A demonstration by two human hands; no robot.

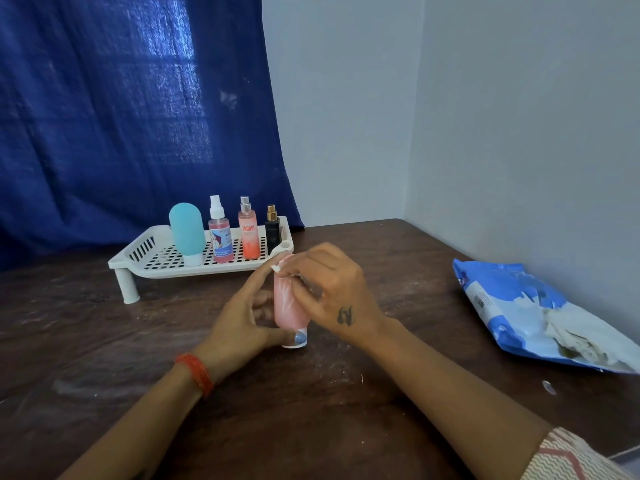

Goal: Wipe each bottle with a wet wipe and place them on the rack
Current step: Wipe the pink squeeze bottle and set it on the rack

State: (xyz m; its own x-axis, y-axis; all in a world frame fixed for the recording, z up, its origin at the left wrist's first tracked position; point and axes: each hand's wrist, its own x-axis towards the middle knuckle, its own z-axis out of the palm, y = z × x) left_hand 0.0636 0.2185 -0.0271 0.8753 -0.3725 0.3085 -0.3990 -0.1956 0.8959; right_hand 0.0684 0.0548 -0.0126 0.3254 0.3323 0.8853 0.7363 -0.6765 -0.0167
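Note:
A pink squeeze bottle [286, 306] stands cap-down on the table in front of me. My left hand [242, 320] grips its lower part, thumb across the white cap. My right hand [329, 289] presses a thin wet wipe [277, 267] against the bottle's top and right side. Behind them a white perforated rack [156, 261] holds a teal squeeze bottle [185, 230], a pink spray bottle with a white nozzle [220, 237], an orange-pink spray bottle [248, 233] and a small black perfume bottle [272, 230], all upright in a row.
A blue and white wet-wipe pack [526, 306] lies open at the right, near the wall. The dark brown table [311, 410] is scuffed with white marks. A blue curtain [121, 116] hangs behind the rack.

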